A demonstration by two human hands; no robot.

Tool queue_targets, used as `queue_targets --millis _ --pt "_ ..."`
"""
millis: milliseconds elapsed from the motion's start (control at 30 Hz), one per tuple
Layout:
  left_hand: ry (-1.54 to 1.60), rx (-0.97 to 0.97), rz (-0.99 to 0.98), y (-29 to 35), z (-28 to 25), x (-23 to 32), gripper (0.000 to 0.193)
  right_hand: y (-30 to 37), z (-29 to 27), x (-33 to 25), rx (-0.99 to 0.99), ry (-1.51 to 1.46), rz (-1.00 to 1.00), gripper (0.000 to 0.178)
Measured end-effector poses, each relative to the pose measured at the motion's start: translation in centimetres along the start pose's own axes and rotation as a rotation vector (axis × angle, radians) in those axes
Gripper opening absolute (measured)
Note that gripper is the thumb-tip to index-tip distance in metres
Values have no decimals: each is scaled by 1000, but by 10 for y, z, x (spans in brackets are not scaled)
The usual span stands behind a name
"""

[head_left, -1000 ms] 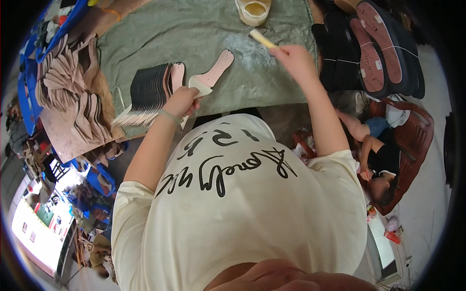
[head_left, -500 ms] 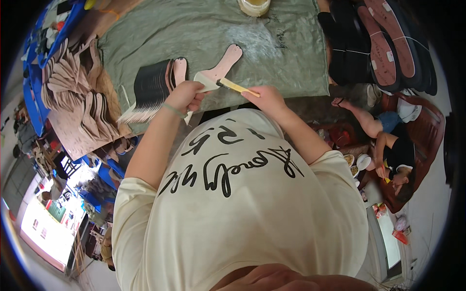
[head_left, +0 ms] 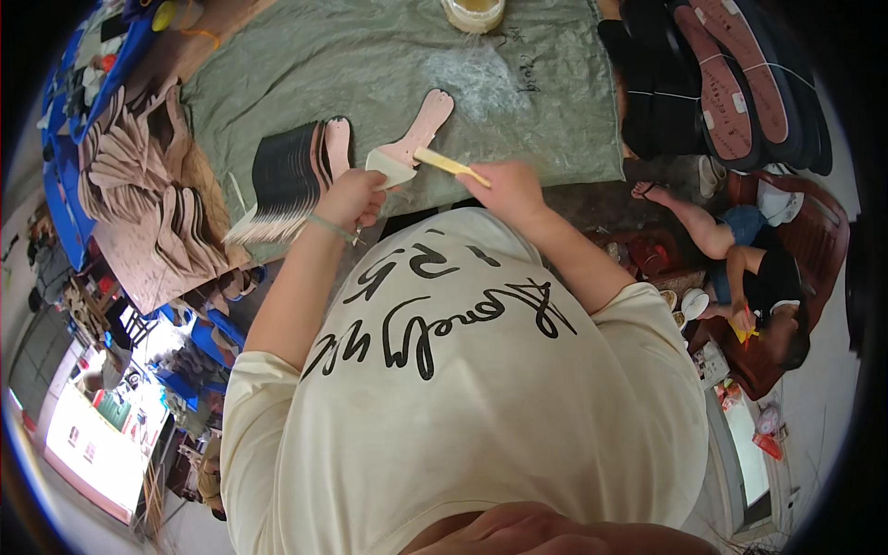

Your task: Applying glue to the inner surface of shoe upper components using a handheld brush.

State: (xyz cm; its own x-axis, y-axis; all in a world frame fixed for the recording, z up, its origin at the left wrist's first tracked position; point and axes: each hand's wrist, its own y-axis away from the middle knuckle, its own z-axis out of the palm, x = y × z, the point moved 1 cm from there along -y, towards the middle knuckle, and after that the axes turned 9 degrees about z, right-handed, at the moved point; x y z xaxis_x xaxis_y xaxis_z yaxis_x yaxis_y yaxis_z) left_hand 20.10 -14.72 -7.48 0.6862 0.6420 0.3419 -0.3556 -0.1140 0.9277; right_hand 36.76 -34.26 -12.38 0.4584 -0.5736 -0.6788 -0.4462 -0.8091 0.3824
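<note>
My left hand (head_left: 350, 200) pinches the edge of a pale cream flap (head_left: 390, 168) at the near end of a pink insole-shaped piece (head_left: 427, 118), which lies on the green cloth. In my right hand (head_left: 511, 192) is a brush with a yellow handle (head_left: 451, 165). Its tip reaches the piece beside the flap; the bristles are hard to make out. Left of the piece, close to my left hand, an overlapping row of black pieces (head_left: 282, 171) fans out, with a pink one (head_left: 338, 146) at its right end.
Green cloth (head_left: 342, 69) covers the table. A tub of pale paste (head_left: 474, 13) stands at the far edge. Loose pink pieces (head_left: 129, 171) are heaped at left. Tied black and pink soles (head_left: 726, 97) lie at far right. A person (head_left: 763, 287) sits off to the right.
The cream flap now shows broader and lower near my left fingers. The brush tip has shifted slightly against the piece. The whole view has moved a little.
</note>
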Motion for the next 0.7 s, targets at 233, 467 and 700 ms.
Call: queue_targets --millis 233,467,700 --pt "-3 2 32 -1 -1 -2 27 -19 -6 19 31 74 224 36" --pt "-50 -6 40 -2 -5 -1 29 -65 -27 21 32 291 288 37" --pt "-74 -16 42 -2 -5 1 28 -93 -28 1 80 419 83 34"
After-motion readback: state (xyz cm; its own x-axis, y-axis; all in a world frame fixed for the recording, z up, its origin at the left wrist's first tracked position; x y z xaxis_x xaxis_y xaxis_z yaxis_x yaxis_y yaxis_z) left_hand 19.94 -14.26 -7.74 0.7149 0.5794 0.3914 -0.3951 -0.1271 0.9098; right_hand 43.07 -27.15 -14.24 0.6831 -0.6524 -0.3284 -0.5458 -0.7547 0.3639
